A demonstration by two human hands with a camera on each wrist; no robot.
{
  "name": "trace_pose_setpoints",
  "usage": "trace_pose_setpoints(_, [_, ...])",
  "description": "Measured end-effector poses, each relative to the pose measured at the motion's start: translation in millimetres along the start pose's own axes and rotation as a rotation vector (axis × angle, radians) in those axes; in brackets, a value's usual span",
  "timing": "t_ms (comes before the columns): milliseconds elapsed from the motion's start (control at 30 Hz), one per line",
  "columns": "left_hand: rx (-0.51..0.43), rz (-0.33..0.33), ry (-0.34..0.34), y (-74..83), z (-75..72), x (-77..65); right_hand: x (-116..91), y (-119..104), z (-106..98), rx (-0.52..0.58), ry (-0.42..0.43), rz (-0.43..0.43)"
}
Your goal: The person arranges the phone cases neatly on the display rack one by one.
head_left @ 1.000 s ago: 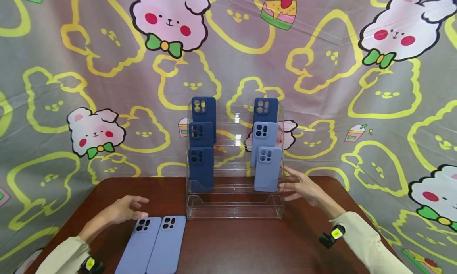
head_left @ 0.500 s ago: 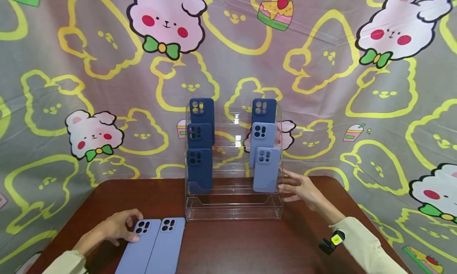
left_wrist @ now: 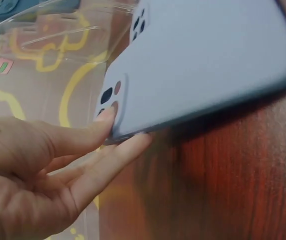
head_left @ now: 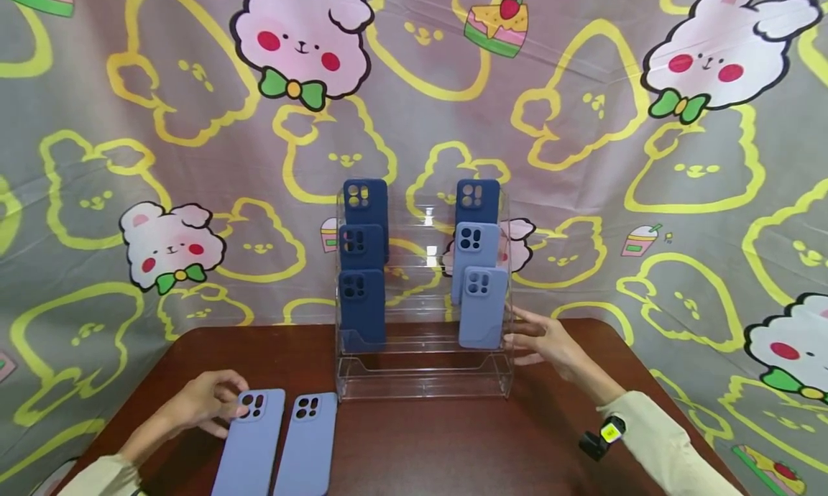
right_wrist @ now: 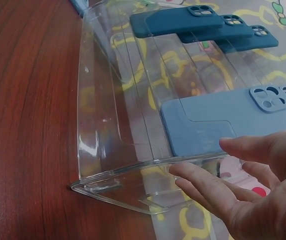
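My left hand pinches the camera-cutout corner of a lavender phone case. In the left wrist view, the thumb lies on the cutouts and the fingers are under the edge, which sits above the table. Beside it lies a second lavender phone case. At the right side of a clear tiered rack, my right hand has its fingers extended along the side panel. Its thumb tip is at the edge of the front light-blue phone case; whether it touches the case or only the rack, I cannot tell.
Three dark blue phone cases stand in the rack's left column, the front one lowest. On the right, a dark blue case is behind two lighter ones. A patterned cloth hangs behind the brown table.
My left hand has come down onto the left lavender phone case, gripped its corner and shifted it left, opening a gap to its neighbour. The right hand has stayed at the rack.
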State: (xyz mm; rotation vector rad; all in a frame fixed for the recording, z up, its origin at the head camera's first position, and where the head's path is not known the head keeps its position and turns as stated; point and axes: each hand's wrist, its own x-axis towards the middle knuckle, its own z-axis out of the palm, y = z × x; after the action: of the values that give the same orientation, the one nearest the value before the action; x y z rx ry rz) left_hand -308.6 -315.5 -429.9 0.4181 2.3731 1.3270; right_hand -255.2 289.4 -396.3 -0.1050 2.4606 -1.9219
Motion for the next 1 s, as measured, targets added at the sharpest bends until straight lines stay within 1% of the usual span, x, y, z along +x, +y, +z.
trace_pose_setpoints(133, [-0.014, 0.032, 0.051, 3.3, -7.5, -2.6, -1, 1, 0, 0.007, 0.010, 0.002])
trace_pose_setpoints(233, [-0.011, 0.052, 0.076, 11.0, -12.5, -4.5, -2, 2, 0, 0.016, 0.003, -0.011])
trace_pose_setpoints(333, [-0.022, 0.087, 0.102, 23.7, -14.0, -6.0, -3, 3, 0, 0.029, 0.005, -0.012])
trace_pose_setpoints(400, [-0.024, 0.112, 0.143, 33.6, -12.3, -6.2, -3, 4, -1, 0.028, -0.001, -0.018])
trace_pose_setpoints(467, [-0.029, 0.151, 0.189, 44.3, -9.3, -4.7, -3, 4, -1, 0.030, 0.005, -0.013])
trace_pose_setpoints(600, [-0.058, 0.245, 0.261, 68.4, -0.3, 1.2, -3, 4, 1, 0.013, 0.004, -0.022])
trace_pose_setpoints(667, [-0.058, 0.314, 0.290, 81.2, 6.2, 6.0, -3, 4, 2, 0.011, 0.009, -0.023])
trace_pose_setpoints(700, [-0.053, 0.342, 0.307, 87.7, 10.0, 8.3, -4, 4, 2, 0.012, 0.012, -0.024])
trace_pose_setpoints(833, [0.016, 0.466, 0.408, 109.7, 27.9, 18.0, -4, 3, 3, 0.008, 0.018, -0.030])
trace_pose_setpoints(1000, [0.038, 0.578, 0.508, 126.7, 49.9, 31.8, -2, 3, 3, 0.007, 0.023, -0.034])
